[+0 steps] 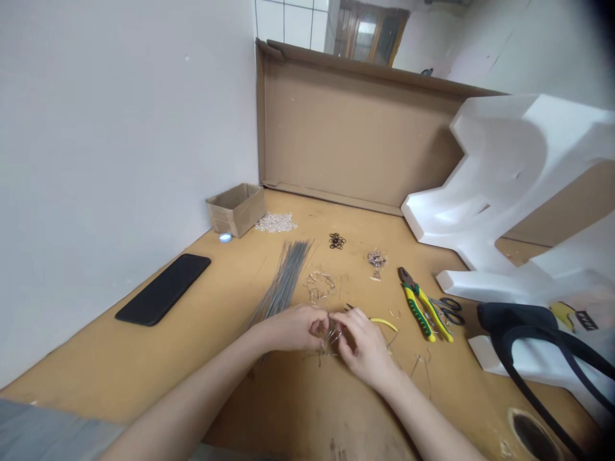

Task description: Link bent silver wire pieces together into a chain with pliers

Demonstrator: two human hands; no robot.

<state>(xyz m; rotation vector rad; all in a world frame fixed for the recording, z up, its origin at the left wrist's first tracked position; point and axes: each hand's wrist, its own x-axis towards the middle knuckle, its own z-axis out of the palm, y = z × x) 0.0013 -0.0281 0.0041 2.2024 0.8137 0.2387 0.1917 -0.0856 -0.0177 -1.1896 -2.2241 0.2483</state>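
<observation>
Near the table's front edge, my left hand (300,328) and my right hand (364,344) meet around a small tangle of bent wire (331,339). Thumb and fingers of the left hand are pinched at its left side. The right hand's fingers curl against its right side. Just beyond the left hand lies a bundle of straight grey wires (287,278). A loose ring of bent wire pieces (319,286) rests behind the hands. Partly under the right hand is a tool with a yellow handle (384,323); most of it is hidden.
On the right lie yellow-green pliers (425,307), scissors (451,310) and white foam (500,153). Behind are black rings (337,241), a metal coil pile (377,258), clear beads (277,222) and a small cardboard box (237,211). A black phone (164,289) lies left.
</observation>
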